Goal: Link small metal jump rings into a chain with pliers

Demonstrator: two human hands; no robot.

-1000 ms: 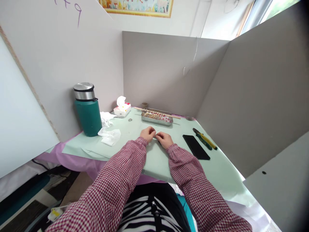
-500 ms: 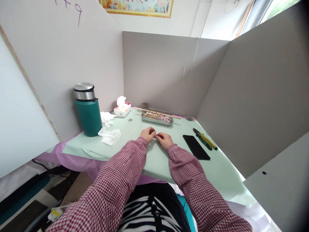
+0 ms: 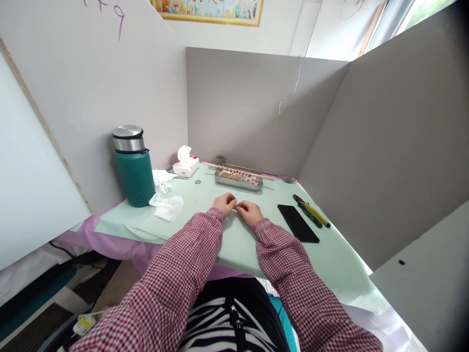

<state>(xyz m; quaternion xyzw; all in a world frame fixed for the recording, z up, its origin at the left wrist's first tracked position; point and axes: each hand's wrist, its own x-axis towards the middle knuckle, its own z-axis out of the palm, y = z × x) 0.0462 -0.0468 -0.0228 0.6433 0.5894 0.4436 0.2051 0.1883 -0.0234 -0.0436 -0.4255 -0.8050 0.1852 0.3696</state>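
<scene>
Whether the left hand [image 3: 224, 203] and the right hand [image 3: 249, 212] pinch anything between their fingertips is too small to tell, and both palms are hidden. In the metal tray [image 3: 239, 185], the red and gold bits [image 3: 252, 181] are too tiny to identify, and the wooden stick [image 3: 266, 177] lying across covers some. The foot of the brown roll [image 3: 220, 159] is hidden behind. A small silvery piece [image 3: 198, 182] left of the tray is unclear. The top edge cuts off the framed picture [image 3: 208, 11], purple writing [image 3: 119, 19] and window [image 3: 425, 14]; the bottom edge crops both checked sleeves [image 3: 190, 249] and the striped garment [image 3: 216, 325].
</scene>
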